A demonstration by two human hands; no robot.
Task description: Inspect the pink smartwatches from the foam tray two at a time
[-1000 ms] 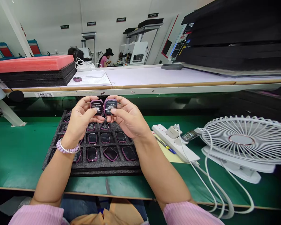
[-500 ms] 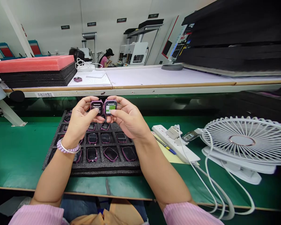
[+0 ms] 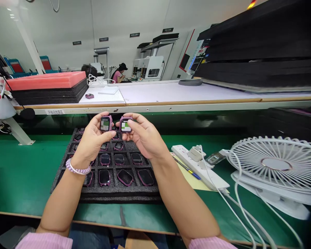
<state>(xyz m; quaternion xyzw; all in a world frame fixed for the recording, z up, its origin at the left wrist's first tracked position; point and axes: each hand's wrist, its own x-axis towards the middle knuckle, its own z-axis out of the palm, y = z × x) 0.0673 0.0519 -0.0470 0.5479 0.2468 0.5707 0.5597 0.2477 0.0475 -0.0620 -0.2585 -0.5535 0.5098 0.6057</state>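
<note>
My left hand (image 3: 93,138) is closed around the edges of a purple smartwatch body (image 3: 105,123), its thumb off the lit screen, which shows a green and white pattern. In my right hand (image 3: 142,133) is a second purple smartwatch body (image 3: 125,125), also lit green and white, with the thumb lying on its screen. The two watches are held side by side with a small gap between them. Below them lies a black foam tray (image 3: 111,191), its compartments holding several more purple watches (image 3: 104,177), some dark and some lit. My forearms cover parts of the tray.
On the right stand a white power strip (image 3: 197,167) with cables and a white fan (image 3: 277,166). A pen (image 3: 188,167) lies on yellow paper. A shelf (image 3: 166,95) carries red foam (image 3: 46,80) and a black stack (image 3: 248,65). A co-worker (image 3: 118,73) sits beyond.
The left watch's screen has switched from white text to a green and white pattern, and my left thumb has come off it. The watches have moved slightly apart. The camera view has shifted a little.
</note>
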